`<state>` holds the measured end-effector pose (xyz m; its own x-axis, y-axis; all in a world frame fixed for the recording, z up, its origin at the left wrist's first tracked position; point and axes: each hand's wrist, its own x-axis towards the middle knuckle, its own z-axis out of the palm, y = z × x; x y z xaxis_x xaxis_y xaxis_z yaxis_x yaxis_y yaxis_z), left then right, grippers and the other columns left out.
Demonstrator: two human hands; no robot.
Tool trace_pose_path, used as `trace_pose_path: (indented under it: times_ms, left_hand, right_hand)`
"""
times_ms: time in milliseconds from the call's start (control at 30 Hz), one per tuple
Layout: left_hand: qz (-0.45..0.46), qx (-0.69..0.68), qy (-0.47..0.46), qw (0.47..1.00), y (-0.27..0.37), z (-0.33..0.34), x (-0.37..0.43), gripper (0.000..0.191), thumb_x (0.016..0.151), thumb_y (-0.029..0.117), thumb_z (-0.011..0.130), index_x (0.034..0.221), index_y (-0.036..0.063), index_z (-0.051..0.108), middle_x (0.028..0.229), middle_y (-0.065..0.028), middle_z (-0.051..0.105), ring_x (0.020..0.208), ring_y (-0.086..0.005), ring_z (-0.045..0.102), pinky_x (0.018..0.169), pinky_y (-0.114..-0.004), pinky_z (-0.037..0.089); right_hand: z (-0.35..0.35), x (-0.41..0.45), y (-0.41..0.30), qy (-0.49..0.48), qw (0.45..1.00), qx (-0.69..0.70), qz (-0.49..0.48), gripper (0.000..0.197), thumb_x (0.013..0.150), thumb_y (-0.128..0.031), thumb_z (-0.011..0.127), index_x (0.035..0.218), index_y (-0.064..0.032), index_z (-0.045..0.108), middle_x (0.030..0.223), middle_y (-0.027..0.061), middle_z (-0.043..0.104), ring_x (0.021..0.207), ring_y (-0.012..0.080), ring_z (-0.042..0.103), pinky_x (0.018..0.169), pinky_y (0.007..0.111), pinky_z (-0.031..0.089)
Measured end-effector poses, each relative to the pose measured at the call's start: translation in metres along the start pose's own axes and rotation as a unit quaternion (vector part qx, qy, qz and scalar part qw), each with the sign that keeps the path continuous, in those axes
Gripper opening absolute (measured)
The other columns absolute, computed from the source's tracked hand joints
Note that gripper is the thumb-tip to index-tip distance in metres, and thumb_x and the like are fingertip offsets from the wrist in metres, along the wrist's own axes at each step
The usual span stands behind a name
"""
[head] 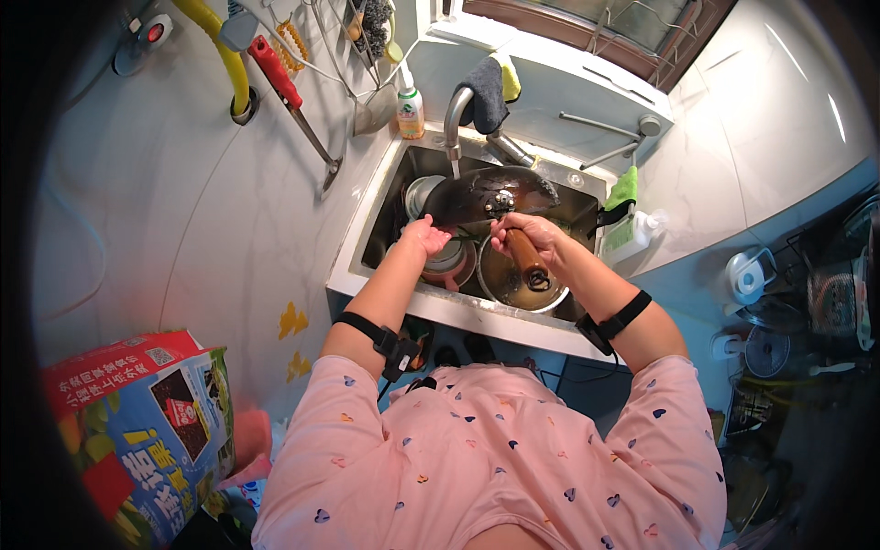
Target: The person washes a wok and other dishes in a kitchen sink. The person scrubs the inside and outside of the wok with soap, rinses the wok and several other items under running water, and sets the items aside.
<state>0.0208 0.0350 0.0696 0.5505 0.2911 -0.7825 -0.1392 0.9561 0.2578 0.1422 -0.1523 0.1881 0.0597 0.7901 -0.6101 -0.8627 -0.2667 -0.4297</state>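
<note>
My right hand (pixel 526 237) grips the brown handle of a dark wok (pixel 474 196), which is tilted over the stainless steel sink (pixel 375 240). Water runs from the curved faucet (pixel 454 124) near the wok's upper left part. My left hand (pixel 427 237) is at the wok's lower left edge, palm up with its fingers apart; whether it touches the wok cannot be told. Below the wok, a metal pot (pixel 509 289) with murky liquid stands in the sink, with a pink bowl (pixel 459 273) and other dishes to its left. White bowls (pixel 421 192) show behind the wok's left edge.
A pump bottle (pixel 410 113) stands at the sink's back left corner, a white bottle (pixel 629 234) at its right. Dark and yellow cloths (pixel 485 100) hang over the faucet. Utensils and a red-handled tool (pixel 275 72) hang on the left wall. A large printed bag (pixel 158 433) stands lower left.
</note>
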Motion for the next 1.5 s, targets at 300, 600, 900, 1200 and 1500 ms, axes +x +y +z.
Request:
trace_pose_path:
  times_ms: [300, 600, 900, 1200, 1500]
  left_hand:
    - [-0.023, -0.108, 0.052, 0.992, 0.009, 0.024, -0.039, 0.052, 0.099, 0.036, 0.025, 0.135, 0.0028, 0.041, 0.139, -0.0128, 0.043, 0.129, -0.0317, 0.039, 0.110, -0.053, 0.020]
    - [0.018, -0.109, 0.089, 0.990, -0.021, 0.031, -0.041, 0.057, 0.096, 0.045, 0.021, 0.136, 0.0091, 0.040, 0.140, -0.0111, 0.041, 0.124, -0.0338, 0.043, 0.098, -0.059, 0.036]
    - [0.030, -0.143, 0.102, 0.984, -0.036, 0.007, -0.013, 0.070, 0.093, 0.061, 0.017, 0.141, 0.0131, 0.033, 0.144, -0.0128, 0.034, 0.127, -0.0381, 0.038, 0.095, -0.062, 0.037]
    - [0.051, -0.153, 0.113, 0.980, -0.051, 0.027, -0.041, 0.076, 0.089, 0.067, 0.011, 0.143, 0.0149, 0.029, 0.144, -0.0141, 0.033, 0.128, -0.0418, 0.036, 0.094, -0.066, 0.035]
    - [0.084, -0.147, 0.081, 0.982, -0.057, 0.034, -0.040, 0.076, 0.091, 0.063, 0.006, 0.141, 0.0129, 0.032, 0.143, -0.0149, 0.035, 0.127, -0.0410, 0.037, 0.097, -0.065, 0.034]
  right_hand:
    - [-0.034, 0.000, 0.012, 0.016, 0.961, -0.269, 0.055, 0.031, 0.081, 0.000, 0.062, 0.107, -0.0083, 0.047, 0.080, 0.0023, 0.055, 0.063, 0.0111, 0.057, 0.062, 0.035, 0.055]
    - [-0.076, 0.024, 0.031, 0.146, 0.807, -0.570, -0.047, 0.023, 0.077, -0.002, 0.061, 0.094, -0.0048, 0.046, 0.071, 0.0063, 0.053, 0.049, 0.0137, 0.052, 0.045, 0.030, 0.044]
    - [-0.120, 0.055, 0.070, 0.226, 0.702, -0.654, -0.169, 0.028, 0.072, -0.006, 0.063, 0.096, -0.0024, 0.048, 0.078, 0.0185, 0.059, 0.075, 0.0351, 0.058, 0.069, 0.042, 0.045]
    - [-0.121, 0.053, 0.071, 0.238, 0.690, -0.669, -0.138, 0.028, 0.076, -0.012, 0.064, 0.100, -0.0066, 0.051, 0.093, 0.0172, 0.064, 0.093, 0.0371, 0.060, 0.080, 0.045, 0.047]
    - [-0.129, 0.052, 0.079, 0.245, 0.695, -0.653, -0.171, 0.032, 0.074, -0.009, 0.063, 0.104, -0.0054, 0.053, 0.085, 0.0190, 0.064, 0.085, 0.0370, 0.062, 0.075, 0.044, 0.048]
